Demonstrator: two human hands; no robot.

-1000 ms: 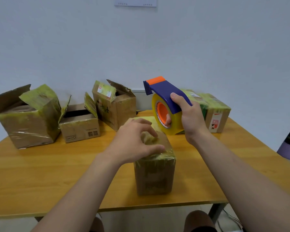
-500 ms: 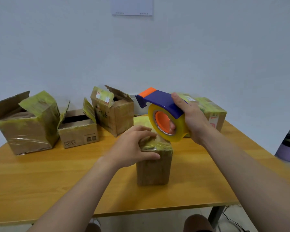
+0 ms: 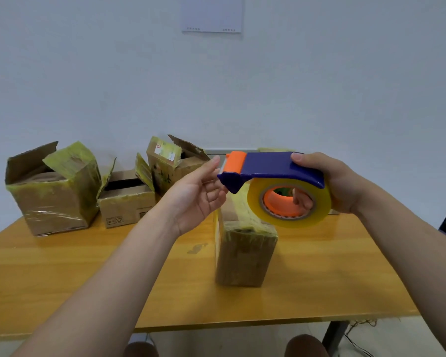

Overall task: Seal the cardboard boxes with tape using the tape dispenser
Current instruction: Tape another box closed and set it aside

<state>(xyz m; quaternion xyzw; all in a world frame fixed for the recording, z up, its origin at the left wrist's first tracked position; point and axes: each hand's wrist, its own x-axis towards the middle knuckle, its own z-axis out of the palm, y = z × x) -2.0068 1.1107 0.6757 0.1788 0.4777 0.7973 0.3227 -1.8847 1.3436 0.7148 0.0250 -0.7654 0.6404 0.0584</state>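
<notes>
Not much writing can be read: a white label (image 3: pixel 162 151) with a red mark is stuck on the flap of the tilted open box (image 3: pixel 165 173), its text too small to read, and the small open box (image 3: pixel 126 204) has printed marks (image 3: pixel 114 220) low on its front, one like a triangle in a frame. A sheet of paper (image 3: pixel 211 14) on the wall, high above both hands, has only tiny dots of print along its lower edge. The right hand (image 3: pixel 343 184) is raised over the worktop (image 3: pixel 88 274) and grasps the tape dispenser (image 3: pixel 268 167), with the thumb on top of the blue body and at least one finger through the orange core of the tape roll (image 3: pixel 294 222). The dispenser lies about level, its orange head pointing toward the left hand (image 3: pixel 198 199). This hand is released, its palm turned up toward the camera and its fingers almost straight, the fingertips just beside the orange head; I cannot tell if they touch the tape end. Right under the dispenser, below and between both hands, the taped box (image 3: pixel 245 253) stands upright on the worktop. The large open box (image 3: pixel 52 199) is far to the left of the left hand, with the small one between them.
</notes>
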